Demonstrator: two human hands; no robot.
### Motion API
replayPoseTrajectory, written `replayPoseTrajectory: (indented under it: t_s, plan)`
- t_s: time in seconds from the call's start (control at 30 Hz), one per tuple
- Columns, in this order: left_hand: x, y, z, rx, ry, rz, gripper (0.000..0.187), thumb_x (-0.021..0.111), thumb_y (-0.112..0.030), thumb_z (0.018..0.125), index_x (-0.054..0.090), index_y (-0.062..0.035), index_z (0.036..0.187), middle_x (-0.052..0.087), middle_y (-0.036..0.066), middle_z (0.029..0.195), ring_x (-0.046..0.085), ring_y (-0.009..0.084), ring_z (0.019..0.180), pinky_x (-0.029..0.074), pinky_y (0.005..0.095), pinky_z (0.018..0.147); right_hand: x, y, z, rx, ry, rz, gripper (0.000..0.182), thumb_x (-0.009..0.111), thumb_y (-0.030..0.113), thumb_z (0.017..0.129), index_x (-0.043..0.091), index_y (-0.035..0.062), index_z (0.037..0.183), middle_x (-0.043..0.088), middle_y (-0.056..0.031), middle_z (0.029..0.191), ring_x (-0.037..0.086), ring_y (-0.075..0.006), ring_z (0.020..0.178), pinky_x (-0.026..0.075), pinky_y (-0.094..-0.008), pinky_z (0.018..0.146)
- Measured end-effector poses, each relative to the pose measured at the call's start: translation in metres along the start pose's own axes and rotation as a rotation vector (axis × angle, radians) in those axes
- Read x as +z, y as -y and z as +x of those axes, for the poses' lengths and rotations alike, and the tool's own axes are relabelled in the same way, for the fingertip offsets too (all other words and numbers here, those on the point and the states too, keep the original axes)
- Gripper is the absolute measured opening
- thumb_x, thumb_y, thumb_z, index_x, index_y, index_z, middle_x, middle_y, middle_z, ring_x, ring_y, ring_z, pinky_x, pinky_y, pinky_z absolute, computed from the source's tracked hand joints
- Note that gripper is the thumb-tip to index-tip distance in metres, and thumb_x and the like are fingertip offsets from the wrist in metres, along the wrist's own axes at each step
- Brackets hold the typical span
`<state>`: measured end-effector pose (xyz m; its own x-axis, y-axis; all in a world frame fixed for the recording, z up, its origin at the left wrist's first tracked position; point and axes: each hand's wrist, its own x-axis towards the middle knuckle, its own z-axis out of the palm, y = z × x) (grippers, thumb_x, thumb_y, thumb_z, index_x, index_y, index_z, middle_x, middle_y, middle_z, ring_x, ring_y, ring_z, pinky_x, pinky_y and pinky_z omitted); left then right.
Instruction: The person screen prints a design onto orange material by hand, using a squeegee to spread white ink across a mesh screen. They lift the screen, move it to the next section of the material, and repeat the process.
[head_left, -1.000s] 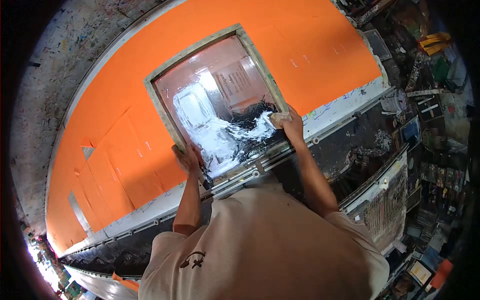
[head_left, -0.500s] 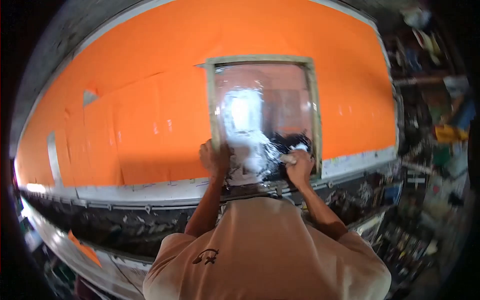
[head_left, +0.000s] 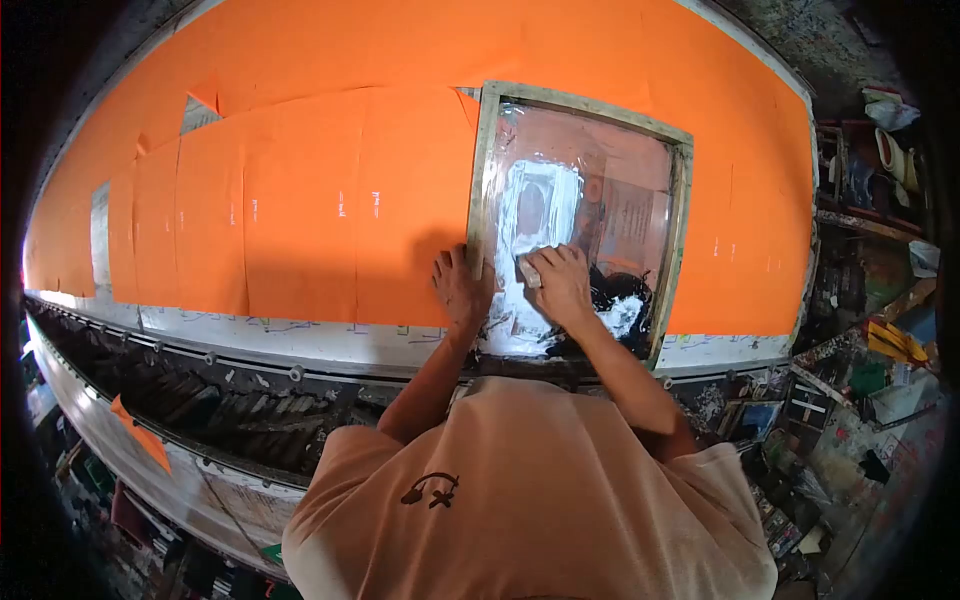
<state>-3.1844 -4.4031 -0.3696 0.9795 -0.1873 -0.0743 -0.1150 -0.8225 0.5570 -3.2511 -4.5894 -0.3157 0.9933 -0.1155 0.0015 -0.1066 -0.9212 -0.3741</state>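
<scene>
A screen printing frame (head_left: 482,170) with wooden bars lies on an orange sheet (head_left: 300,200). White paint (head_left: 508,310) is smeared over the mesh's left and near parts, with a black patch (head_left: 612,285) at the near right. My left hand (head_left: 462,288) is closed at the frame's left bar, its fingers curled over the outer side. In my right hand (head_left: 560,280) is a small squeegee (head_left: 530,270), pressed on the mesh in the white paint. My palm partly hides it.
The long table's white near edge (head_left: 390,340) has a metal rail along it. Below runs a dark trough (head_left: 250,410) of stacked pieces. An orange scrap (head_left: 142,435) hangs at the lower left. Clutter and a yellow item (head_left: 895,342) lie at the right.
My right hand with the squeegee has moved from the mesh's near right corner to its left middle. The view has shifted, so the frame appears farther right. My left hand stays at the left bar.
</scene>
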Motion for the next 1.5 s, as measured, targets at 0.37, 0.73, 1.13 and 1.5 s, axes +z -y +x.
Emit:
replayPoseTrajectory:
  t_s: [0.37, 0.73, 1.13, 1.5]
  plan:
    - [-0.024, -0.013, 0.009, -0.052, 0.130, -0.402, 0.030, 0.073, -0.011, 0.085, 0.053, -0.0012, 0.106, 0.066, 0.022, 0.090, 0.068, 0.0447, 0.084, 0.054, 0.0529, 0.075, 0.000, 0.006, 0.028, 0.098, -0.157, 0.043, 0.049, 0.075, 0.006, 0.079, 0.070, 0.0028, 0.127, 0.071, -0.0170, 0.115, 0.066, -0.0376, 0.109, 0.050, -0.0491, 0.102]
    - [0.011, -0.078, -0.010, -0.085, 0.045, -0.430, 0.036, 0.072, -0.011, 0.087, 0.050, 0.0019, 0.112, 0.070, 0.029, 0.094, 0.072, 0.0440, 0.088, 0.056, 0.0498, 0.080, -0.043, -0.217, -0.234, 1.127, -0.614, 1.109, 0.035, 0.065, 0.003, 0.067, 0.070, 0.0001, 0.101, 0.069, -0.0089, 0.094, 0.065, -0.0212, 0.077, 0.050, -0.0340, 0.067]
    - [0.138, -0.209, -0.114, 0.005, 0.040, -0.308, 0.034, 0.066, -0.017, 0.088, 0.051, 0.0005, 0.112, 0.065, 0.030, 0.100, 0.065, 0.0509, 0.097, 0.051, 0.0576, 0.085, -0.123, -0.373, -0.340, 1.204, -0.617, 0.970, 0.056, 0.063, -0.002, 0.068, 0.065, -0.0046, 0.124, 0.068, -0.0097, 0.109, 0.066, -0.0244, 0.094, 0.051, -0.0341, 0.084]
    - [0.152, -0.193, -0.113, 0.123, -0.048, 0.009, 0.040, 0.072, -0.023, 0.085, 0.056, -0.0009, 0.114, 0.054, 0.025, 0.109, 0.058, 0.0462, 0.102, 0.048, 0.0563, 0.084, -0.101, -0.361, -0.353, 1.056, -0.491, 0.898, 0.078, 0.061, -0.001, 0.076, 0.050, -0.0047, 0.154, 0.053, -0.0173, 0.154, 0.054, -0.0292, 0.137, 0.040, -0.0349, 0.113]
